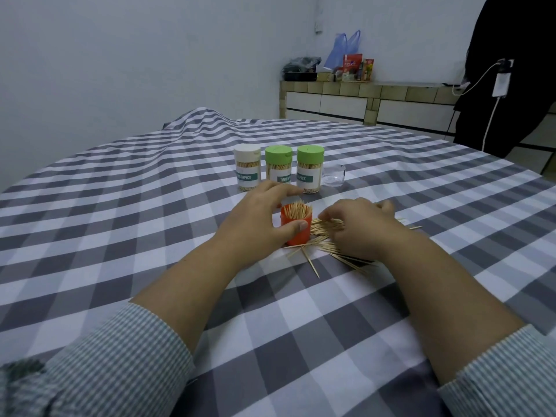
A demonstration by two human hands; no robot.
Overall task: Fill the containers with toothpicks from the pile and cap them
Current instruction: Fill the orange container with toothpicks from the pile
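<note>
- Orange container [296, 228]: stood upright at the centre of the frame on the checked cloth of the bench [120, 224]; uncapped, packed with toothpicks standing on end.
- Left hand [258, 219]: wrapped round the orange container, thumb pressed to its near side, fingers curved behind it; grip closed on the container.
- Right hand [359, 225]: set just right of the container, fingers curled down onto the toothpick pile [329, 236]; whether any toothpicks are pinched cannot be told.
- Toothpick pile: spread loose on the cloth under and around the right hand, touching the base of the orange container; single strays lie toward the lower centre and the right.
- White-capped container [247, 167]: upright, filled, labelled, above centre, leftmost of a row of three.
- Green-capped containers [278, 167], [310, 168]: upright, filled, capped, just beside the white-capped one.
- Clear empty container [334, 175]: lying on its side at the right end of the row.
- Striped sleeves [129, 356]: seen at the lower corners of the frame.
- Tiled counter [361, 99]: upper right, carrying bags and boxes.
</note>
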